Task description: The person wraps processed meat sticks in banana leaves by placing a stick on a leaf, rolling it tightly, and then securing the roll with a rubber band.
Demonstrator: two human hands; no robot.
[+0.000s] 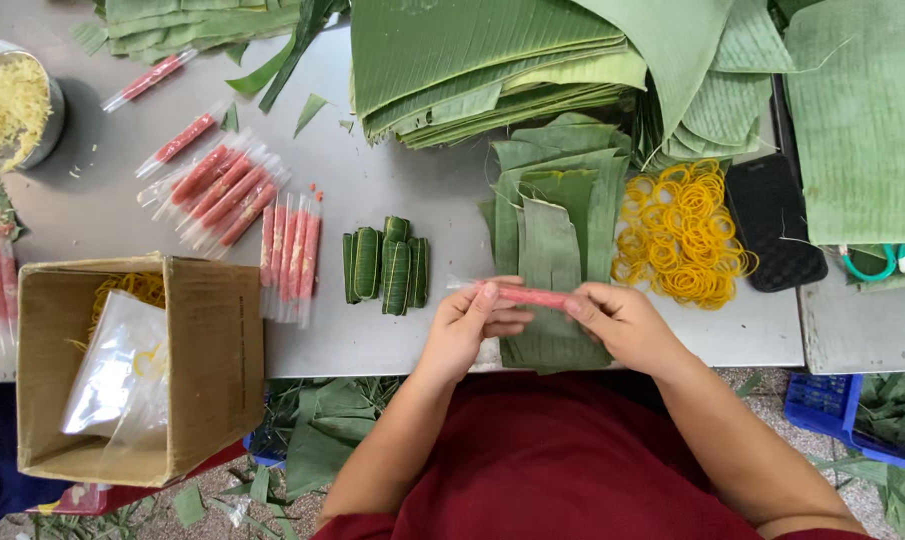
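Holding a pink sausage stick (532,297) level between both hands, directly over a cut strip of banana leaf (549,262) on the worktop (412,190).

Left hand (472,322) pinches the stick's left end in closed fingertips, its clear wrapper tail poking out further left; right hand (622,322) grips the other end, thumb on top, fingers curled under. Both forearms angle inward from the body, wrists low over the worktop edge. Keeping the stick square to the leaf's grain and centred on the strip should give a tight, even roll, I judge. Yellow rubber bands (682,232) lie just beyond the right hand; finished leaf-wrapped bundles (387,266) sit beyond the left hand.
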